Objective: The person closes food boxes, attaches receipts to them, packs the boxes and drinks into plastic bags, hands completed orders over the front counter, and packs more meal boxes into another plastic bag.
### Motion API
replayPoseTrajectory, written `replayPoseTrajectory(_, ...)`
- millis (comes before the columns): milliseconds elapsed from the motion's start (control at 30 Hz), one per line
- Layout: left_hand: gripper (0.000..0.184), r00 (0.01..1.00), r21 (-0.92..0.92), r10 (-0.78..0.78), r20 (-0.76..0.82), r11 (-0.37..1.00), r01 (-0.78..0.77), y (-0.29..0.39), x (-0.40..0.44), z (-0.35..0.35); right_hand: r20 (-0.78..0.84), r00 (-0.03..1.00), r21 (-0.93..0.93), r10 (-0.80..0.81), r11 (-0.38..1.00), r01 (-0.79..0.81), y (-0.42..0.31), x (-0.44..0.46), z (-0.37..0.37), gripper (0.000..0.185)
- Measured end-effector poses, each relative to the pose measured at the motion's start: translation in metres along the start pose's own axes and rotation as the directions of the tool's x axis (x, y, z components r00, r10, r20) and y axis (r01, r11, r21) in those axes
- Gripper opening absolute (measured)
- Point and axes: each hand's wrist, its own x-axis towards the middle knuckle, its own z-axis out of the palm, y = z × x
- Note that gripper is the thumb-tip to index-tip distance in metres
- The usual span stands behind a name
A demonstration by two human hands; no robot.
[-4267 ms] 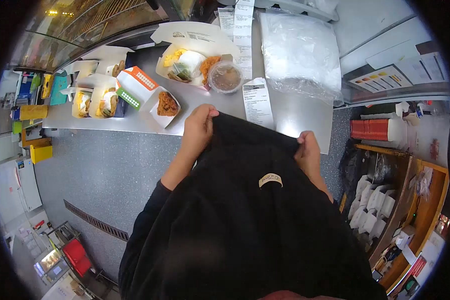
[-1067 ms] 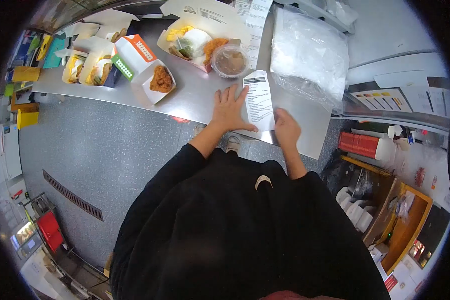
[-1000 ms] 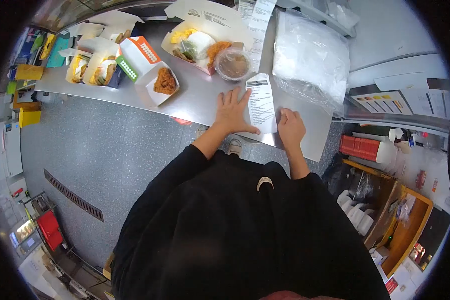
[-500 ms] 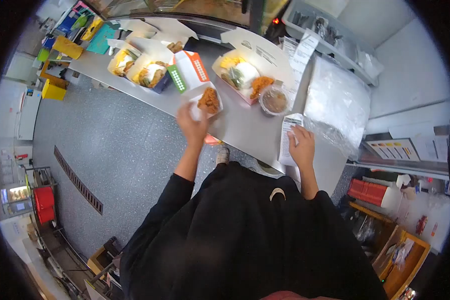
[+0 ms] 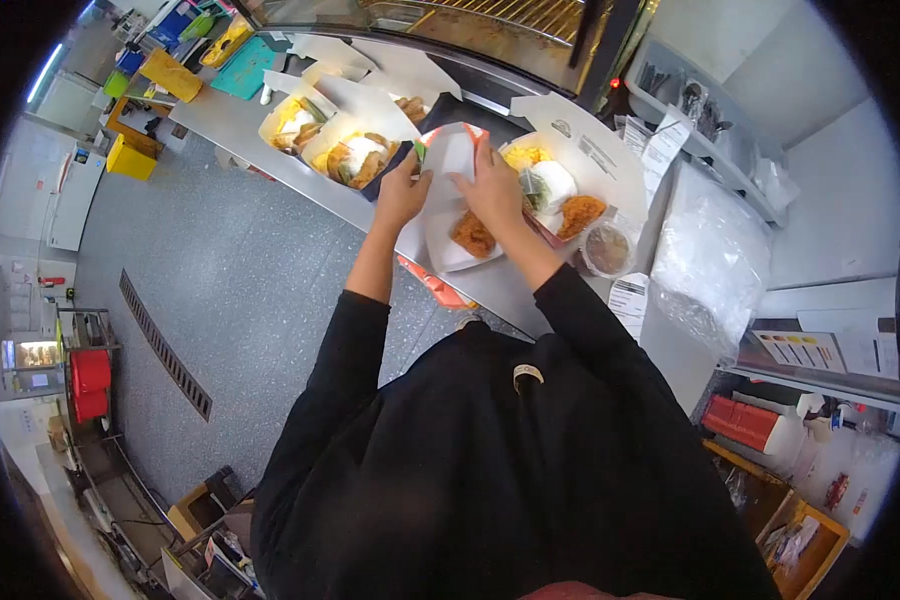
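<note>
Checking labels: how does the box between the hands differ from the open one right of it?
The held box, between left hand and right hand, is narrower than the wide box. The held box shows one fried piece; the wide box shows another piece, plus yellow food and white food. Both stand open.

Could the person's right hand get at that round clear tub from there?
Probably yes: nothing covers the round clear tub, which sits near the right forearm. The right hand is at the orange-edged box, though, so it would have to leave that first.
</note>
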Motion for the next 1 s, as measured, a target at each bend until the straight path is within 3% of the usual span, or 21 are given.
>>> replayPoseTrajectory(133, 0.040, 0.988, -0.406, -0.065, 0.142, 0.906, 0.118, 0.003, -0.015, -0.017, 0.053, 0.998, 0.132, 0.036, 0.990, -0.042, 0.011, -0.008, -0.015, 0.060)
replayPoseTrajectory(167, 0.039, 0.985, -0.467, -0.054, 0.166, 0.875, 0.127, -0.010, -0.017, -0.017, -0.008, 0.999, 0.234, -0.050, 0.971, 0.050, 0.016, -0.016, -0.017, 0.054)
replayPoseTrajectory(200, 0.038, 0.982, -0.526, -0.040, 0.186, 0.840, 0.134, -0.022, -0.020, -0.014, -0.022, 0.989, 0.212, -0.146, 0.966, 0.147, 0.019, -0.022, -0.019, 0.051)
replayPoseTrajectory(300, 0.033, 0.993, -0.454, 0.084, 0.080, 0.890, -0.039, -0.046, -0.038, -0.002, -0.032, 0.924, 0.139, -0.382, 0.913, 0.382, 0.030, -0.044, -0.026, 0.046)
replayPoseTrajectory(333, 0.029, 0.964, -0.331, 0.265, 0.026, 0.912, -0.241, -0.056, -0.044, 0.000, -0.021, 0.901, 0.108, -0.433, 0.895, 0.433, 0.035, -0.056, -0.025, 0.044)
replayPoseTrajectory(500, 0.032, 0.992, -0.597, -0.024, 0.124, 0.797, 0.094, -0.082, -0.081, 0.025, 0.184, 0.791, 0.062, -0.584, 0.810, 0.584, 0.045, -0.094, -0.026, 0.040)
replayPoseTrajectory(600, 0.042, 0.919, -0.780, -0.203, 0.337, 0.486, 0.393, -0.084, -0.095, 0.022, 0.213, 0.764, 0.018, -0.609, 0.784, 0.621, 0.042, -0.100, -0.023, 0.040)
replayPoseTrajectory(700, 0.056, 0.923, -0.527, -0.056, 0.381, 0.807, 0.266, -0.086, -0.099, 0.007, 0.275, 0.747, 0.036, -0.606, 0.783, 0.621, 0.041, -0.102, -0.019, 0.041)
replayPoseTrajectory(767, 0.066, 0.972, -0.104, 0.081, 0.219, 0.993, -0.060, -0.081, -0.106, -0.002, 0.299, 0.730, 0.020, -0.614, 0.769, 0.639, 0.043, -0.103, -0.019, 0.041)
replayPoseTrajectory(800, 0.072, 0.970, 0.143, 0.179, 0.166, 0.969, -0.203, -0.075, -0.111, -0.006, 0.311, 0.722, 0.011, -0.618, 0.762, 0.648, 0.044, -0.103, -0.019, 0.041)
replayPoseTrajectory(900, 0.083, 0.963, 0.318, 0.270, 0.020, 0.911, -0.262, -0.021, -0.131, 0.000, 0.315, 0.731, 0.060, -0.606, 0.781, 0.622, 0.038, -0.102, -0.016, 0.040)
replayPoseTrajectory(1000, 0.077, 0.944, 0.242, 0.296, -0.146, 0.936, -0.256, -0.024, -0.133, 0.035, 0.327, 0.725, 0.131, -0.607, 0.789, 0.601, 0.033, -0.099, -0.015, 0.038)
